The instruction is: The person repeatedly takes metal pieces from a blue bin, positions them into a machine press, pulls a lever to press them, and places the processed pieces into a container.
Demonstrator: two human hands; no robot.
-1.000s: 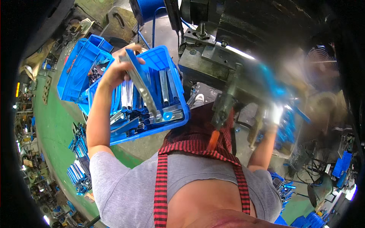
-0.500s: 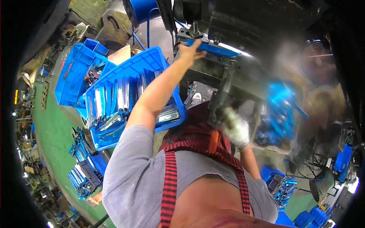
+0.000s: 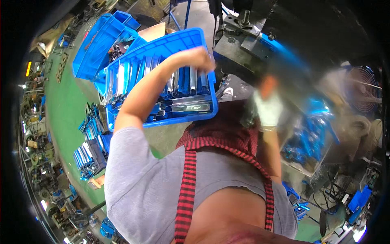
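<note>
Left hand [image 3: 201,59] over blue crate's [image 3: 180,40] right rim, grip impossible to tell; right of crate, gloved right hand [image 3: 267,106] clasps blurred orange handle [image 3: 268,86]

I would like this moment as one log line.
left hand: at blue crate; right hand: gloved, blurred, at orange handle; blue strip: at machine

Left hand [image 3: 200,60] came off machine block [image 3: 254,48], now left of it; orange lever handle [image 3: 268,86] swung closer to block, gloved right hand [image 3: 269,110] now on it.
</note>
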